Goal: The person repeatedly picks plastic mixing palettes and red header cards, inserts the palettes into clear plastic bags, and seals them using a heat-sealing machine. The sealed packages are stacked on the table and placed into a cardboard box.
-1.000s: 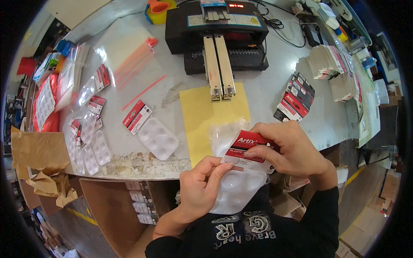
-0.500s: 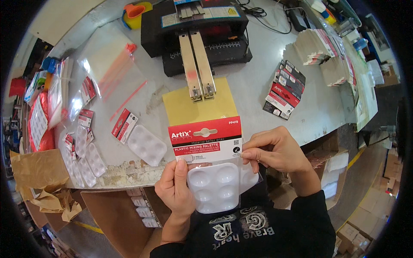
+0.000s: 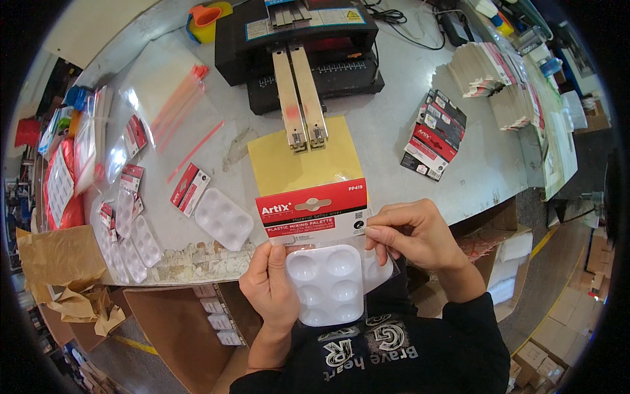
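Observation:
My left hand (image 3: 272,289) pinches the left edge of a bagged white mixing palette (image 3: 325,285) below its header card. The red and white header card (image 3: 312,209) lies over the bag's top, with its upper edge on a yellow sheet (image 3: 298,161). At the card's lower right corner, my right hand (image 3: 417,236) grips card and bag between thumb and fingers. Part of a second white palette (image 3: 375,270) shows behind the first, near my right fingers. Just beyond the card, two metal arms (image 3: 298,98) reach out from a black machine (image 3: 308,65).
Several carded palettes (image 3: 223,217) lie left on the table, near clear plastic bags (image 3: 174,98). Loose header cards (image 3: 434,134) form a pile on the right, with taller card stacks (image 3: 489,72) behind. An open cardboard box (image 3: 177,328) stands below the table's front edge.
The header card tilts slightly more, its top edge a little nearer the machine's arms. My left hand has shifted slightly right; both hands keep their grip.

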`<state>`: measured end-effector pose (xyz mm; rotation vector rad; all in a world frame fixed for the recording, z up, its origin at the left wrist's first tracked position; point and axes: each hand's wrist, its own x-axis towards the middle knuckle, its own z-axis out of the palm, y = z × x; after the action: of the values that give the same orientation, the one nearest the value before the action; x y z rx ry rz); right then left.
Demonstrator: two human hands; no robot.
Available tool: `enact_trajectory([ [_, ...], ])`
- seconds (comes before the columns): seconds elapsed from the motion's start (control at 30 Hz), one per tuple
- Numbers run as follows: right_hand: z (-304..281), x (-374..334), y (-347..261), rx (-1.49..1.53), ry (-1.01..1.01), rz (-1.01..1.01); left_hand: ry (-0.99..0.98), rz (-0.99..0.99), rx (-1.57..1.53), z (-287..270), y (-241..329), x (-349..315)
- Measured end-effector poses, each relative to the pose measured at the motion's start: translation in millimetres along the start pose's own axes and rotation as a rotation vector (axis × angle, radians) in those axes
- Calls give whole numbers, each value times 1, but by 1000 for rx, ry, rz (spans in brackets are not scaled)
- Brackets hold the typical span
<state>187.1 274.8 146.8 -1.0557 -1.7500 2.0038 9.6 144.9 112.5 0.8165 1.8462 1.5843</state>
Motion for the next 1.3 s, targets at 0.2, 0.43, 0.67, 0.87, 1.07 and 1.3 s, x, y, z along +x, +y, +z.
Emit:
enact_trajectory([
  [0.2,1,-15,-18,173,-35,161,-136,-31,-22,-7,25,-13],
  [0.43,-13,84,42,427,90,324,-219,-246,1,11,-50,78],
  [0.67,-7,124,77,444,272,139,-190,-203,-33,30,-87,120],
  [0.87,-7,125,79,193,294,48,-221,-184,-70,27,-105,120],
  [1.07,-87,79,76,-1077,807,-254,-28,-213,169,-87,-78,123],
  [1.3,-145,55,126,-1336,760,-42,339,282,960,-122,-81,75],
])
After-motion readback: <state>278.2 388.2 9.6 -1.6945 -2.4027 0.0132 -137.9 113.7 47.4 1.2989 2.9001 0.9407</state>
